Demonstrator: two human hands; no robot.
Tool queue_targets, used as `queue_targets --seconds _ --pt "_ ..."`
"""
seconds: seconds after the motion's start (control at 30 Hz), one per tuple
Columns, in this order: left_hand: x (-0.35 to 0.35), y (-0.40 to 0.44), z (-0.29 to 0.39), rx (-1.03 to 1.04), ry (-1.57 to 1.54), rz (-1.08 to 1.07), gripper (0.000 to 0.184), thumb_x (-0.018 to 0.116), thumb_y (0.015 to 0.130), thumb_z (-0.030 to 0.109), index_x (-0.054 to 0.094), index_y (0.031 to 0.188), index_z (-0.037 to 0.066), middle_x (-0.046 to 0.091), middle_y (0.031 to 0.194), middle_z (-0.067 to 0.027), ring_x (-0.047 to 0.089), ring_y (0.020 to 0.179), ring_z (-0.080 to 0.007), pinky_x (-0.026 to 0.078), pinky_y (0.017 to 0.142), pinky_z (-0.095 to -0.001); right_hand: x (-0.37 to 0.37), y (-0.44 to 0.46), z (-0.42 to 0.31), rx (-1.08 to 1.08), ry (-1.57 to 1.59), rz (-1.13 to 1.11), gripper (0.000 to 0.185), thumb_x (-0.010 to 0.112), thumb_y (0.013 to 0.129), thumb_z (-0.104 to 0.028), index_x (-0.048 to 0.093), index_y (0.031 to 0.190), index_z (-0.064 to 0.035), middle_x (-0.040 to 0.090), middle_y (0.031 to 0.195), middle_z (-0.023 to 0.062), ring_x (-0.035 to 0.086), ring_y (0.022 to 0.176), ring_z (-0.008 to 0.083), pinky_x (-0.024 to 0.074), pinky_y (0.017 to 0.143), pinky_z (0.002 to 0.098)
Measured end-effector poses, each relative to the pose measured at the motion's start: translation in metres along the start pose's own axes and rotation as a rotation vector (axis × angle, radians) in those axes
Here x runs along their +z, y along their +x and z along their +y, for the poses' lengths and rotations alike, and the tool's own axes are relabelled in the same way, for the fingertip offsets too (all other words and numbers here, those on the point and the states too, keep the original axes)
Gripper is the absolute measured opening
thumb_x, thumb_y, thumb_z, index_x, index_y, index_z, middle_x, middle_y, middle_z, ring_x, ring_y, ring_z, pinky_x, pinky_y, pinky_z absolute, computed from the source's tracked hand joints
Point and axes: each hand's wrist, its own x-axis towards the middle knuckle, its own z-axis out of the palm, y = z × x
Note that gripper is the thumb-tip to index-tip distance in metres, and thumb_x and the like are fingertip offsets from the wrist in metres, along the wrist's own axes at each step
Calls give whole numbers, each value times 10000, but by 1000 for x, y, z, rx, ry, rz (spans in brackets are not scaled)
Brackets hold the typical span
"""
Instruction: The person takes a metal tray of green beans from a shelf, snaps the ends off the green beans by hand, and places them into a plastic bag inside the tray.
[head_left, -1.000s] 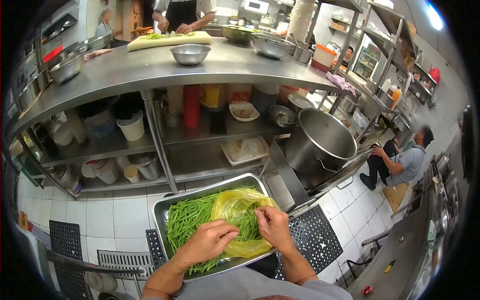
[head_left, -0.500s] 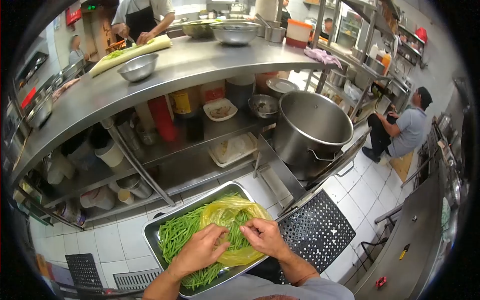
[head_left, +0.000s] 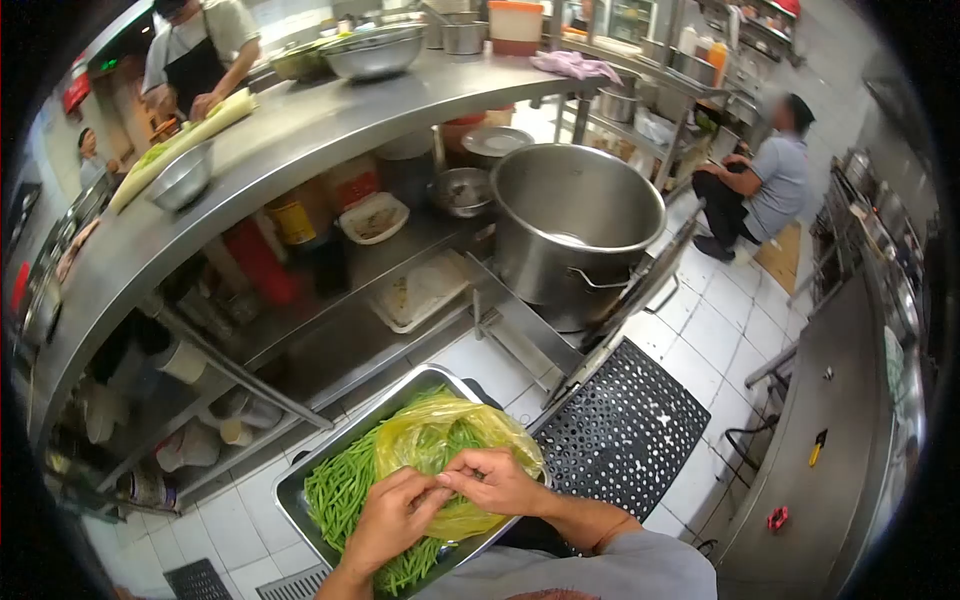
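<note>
A metal tray (head_left: 292, 497) full of green beans (head_left: 340, 487) lies at the bottom centre, close to my body. On the beans rests an open yellow plastic bag (head_left: 400, 437) with more beans inside. Over the bag, my left hand (head_left: 395, 515) and my right hand (head_left: 492, 482) meet at the fingertips. Both hands have thumb and fingers pressed together in a pinch. Whatever is between the fingertips is too small to make out.
Beyond the tray stands a large steel pot (head_left: 580, 235) beside shelves under a long steel counter (head_left: 290, 140). A co-worker (head_left: 205, 60) cuts at a board (head_left: 180, 150). Another person (head_left: 770, 175) squats at the right. A perforated black mat (head_left: 625, 440) covers floor tiles.
My hands have come together from apart, now touching at the fingertips above the bag. The view has turned to the right, so the counter and its items have shifted left.
</note>
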Motion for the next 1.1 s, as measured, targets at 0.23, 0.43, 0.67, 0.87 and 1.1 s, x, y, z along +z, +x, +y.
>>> queue_targets --seconds 0.23,0.43,0.67,0.87,1.1 --pt "0 -6 -10 -48 3 66 82 713 826 42 693 859 -31 615 671 -109 583 568 -182 438 525 -286 -14 1 -9 -147 -110 -125 125 640 915 -115 650 924 9 634 745 150 627 627 260 481 568 355" --pt "-5 -13 -8 -81 59 61 93 720 822 57 683 825 -29 607 645 -108 571 531 -192 435 510 -293 -9 0 -3 -317 -263 -166 114 629 893 -99 630 921 12 633 760 174 643 686 349 505 597 430" --pt "4 -20 -10 -55 100 145 116 712 827 52 641 791 -32 597 647 -111 564 528 -197 438 507 -297 15 0 8 -382 -376 -11 124 653 866 -106 602 864 7 607 717 154 629 614 340 500 550 412" --pt "2 -21 -12 -88 61 183 113 703 836 37 632 799 -43 603 673 -118 561 538 -170 439 515 -283 21 2 7 -282 -294 88 106 641 869 -84 602 879 14 591 693 146 612 566 271 490 523 366" --pt "-2 -19 -24 -324 -334 295 135 666 908 83 666 882 -50 655 737 -67 597 626 -124 468 573 -263 -17 8 19 411 905 42 73 572 888 -76 613 869 -18 537 659 4 398 473 91 313 418 247"
